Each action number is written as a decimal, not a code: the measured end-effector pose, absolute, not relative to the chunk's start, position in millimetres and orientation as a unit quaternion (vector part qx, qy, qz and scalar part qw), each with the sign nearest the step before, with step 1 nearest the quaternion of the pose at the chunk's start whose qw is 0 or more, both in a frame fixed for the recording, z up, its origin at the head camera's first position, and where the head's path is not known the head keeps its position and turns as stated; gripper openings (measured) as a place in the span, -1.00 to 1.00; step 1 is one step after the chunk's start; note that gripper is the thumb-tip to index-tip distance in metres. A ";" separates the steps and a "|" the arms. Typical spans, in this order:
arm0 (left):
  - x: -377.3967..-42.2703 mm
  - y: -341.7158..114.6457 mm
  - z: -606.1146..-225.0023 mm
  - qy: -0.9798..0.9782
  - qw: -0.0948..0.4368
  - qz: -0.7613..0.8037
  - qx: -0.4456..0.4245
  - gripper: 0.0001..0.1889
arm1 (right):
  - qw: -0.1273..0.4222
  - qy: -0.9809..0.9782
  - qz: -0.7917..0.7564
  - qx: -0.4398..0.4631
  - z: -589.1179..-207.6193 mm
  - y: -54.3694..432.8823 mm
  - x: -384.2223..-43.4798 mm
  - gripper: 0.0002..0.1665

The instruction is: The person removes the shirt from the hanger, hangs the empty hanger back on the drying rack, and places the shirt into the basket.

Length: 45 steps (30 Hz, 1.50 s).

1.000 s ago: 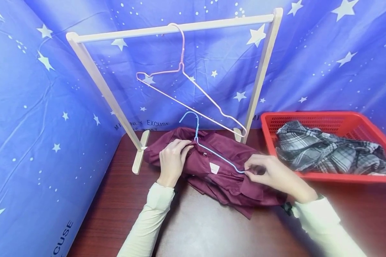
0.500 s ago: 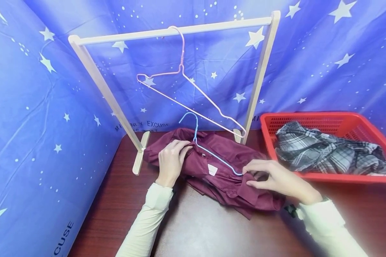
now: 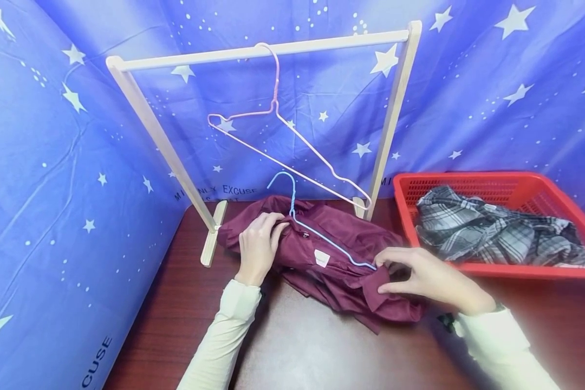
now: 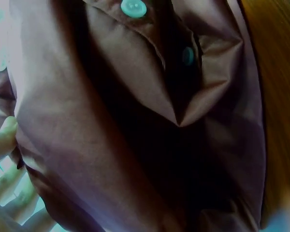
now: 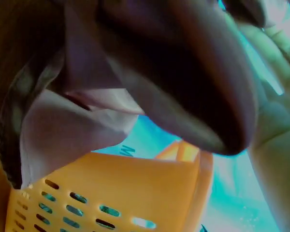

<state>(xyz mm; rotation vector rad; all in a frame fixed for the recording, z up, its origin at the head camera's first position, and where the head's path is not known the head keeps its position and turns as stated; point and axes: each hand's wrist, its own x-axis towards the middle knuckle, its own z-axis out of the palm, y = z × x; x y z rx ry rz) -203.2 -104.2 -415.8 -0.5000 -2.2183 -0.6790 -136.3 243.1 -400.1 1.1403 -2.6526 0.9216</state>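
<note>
A maroon button-up shirt (image 3: 341, 292) lies bunched on the table, its white label facing up. Part of a blue wire hanger (image 3: 327, 240) is inside it, with the hook standing out past the collar. My left hand (image 3: 258, 246) pinches the shirt at the collar, just left of the hanger's neck. At the hanger's right end, my right hand (image 3: 426, 276) holds the shirt's cloth between thumb and fingers; the fingertips are close to the hanger's tip. In the left wrist view, pale buttons (image 4: 134, 7) show on the shirt. Cloth hides the hanger's left arm.
A wooden rack (image 3: 158, 141) stands behind the shirt, a pink wire hanger (image 3: 302, 138) hanging from its bar. To the right sits a red basket (image 3: 468, 268) holding a grey plaid shirt (image 3: 492, 227). A blue star-patterned curtain (image 3: 63, 179) encloses the table (image 3: 297, 346).
My right hand has shifted slightly right and down, and a flap of the shirt now stands up by its thumb. The blue hanger has slid slightly. My left hand stays at the collar.
</note>
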 end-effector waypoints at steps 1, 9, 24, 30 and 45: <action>-202.9 -104.4 -416.2 -0.867 0.375 -0.265 -0.194 -0.85 | 0.047 -0.878 0.298 0.373 -399.8 244.3 -134.9 -0.51; -202.8 -105.8 -415.3 -0.866 0.367 -0.278 -0.194 -0.85 | 0.065 -0.863 0.321 0.384 -405.3 249.1 -130.6 -0.43; -201.3 -108.2 -420.3 -0.872 0.341 -0.309 -0.167 -0.85 | 0.142 -0.837 0.361 0.387 -412.2 244.4 -129.1 -0.45; -202.4 -107.2 -422.6 -0.871 0.330 -0.331 -0.149 -0.85 | 0.188 -0.840 0.340 0.379 -415.3 244.7 -128.0 -0.56; -203.6 -97.9 -431.5 -0.893 0.354 -0.256 -0.111 -0.78 | 0.235 -0.819 0.353 0.387 -415.7 237.1 -128.5 -0.76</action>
